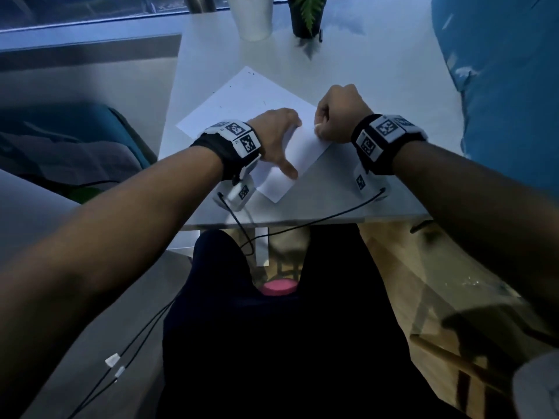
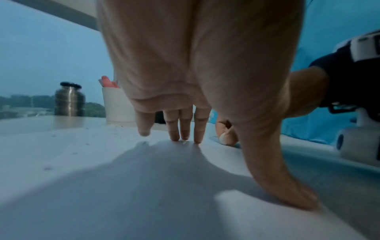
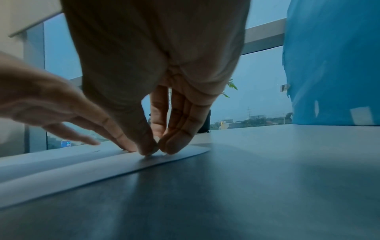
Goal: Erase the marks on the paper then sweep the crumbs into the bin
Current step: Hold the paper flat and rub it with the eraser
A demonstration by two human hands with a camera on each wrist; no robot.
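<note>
- steel bottle (image 2: 69, 99) at far left w/ a dark cap, standing upright on the counter (image 1: 378, 95), seen only from the left wrist cam
- white cup (image 1: 254, 16) at approx 12 o'clock from the paper, something pink/red poking out the top
- paper (image 1: 242, 98) lies flat on the counter, turned diagonal, near corner pointing to 6 o'clock; tiny dark specks scattered on its far part, can't tell if marks or crumbs
- left hand (image 1: 276, 137) flat on the paper's near half, fingers (image 2: 174, 128) straight and spread, tips pressing down, thumb out toward 5 o'clock. not gripping anything
- dark pot w/ a fern-ish plant (image 1: 307, 13) at about 1 o'clock from the paper
- right hand (image 1: 340, 116) just beside the left, at the paper's right edge, fingers (image 3: 179, 129) curled in and pinched w/ the thumb on a small whitish eraser (image 2: 223, 138), tip down on the sheet
- big blue fabric thing (image 1: 508, 86) at 3 o'clock
- pink round thing (image 1: 279, 287) under the counter at 6 o'clock, btwn the knees, partly hidden
</note>
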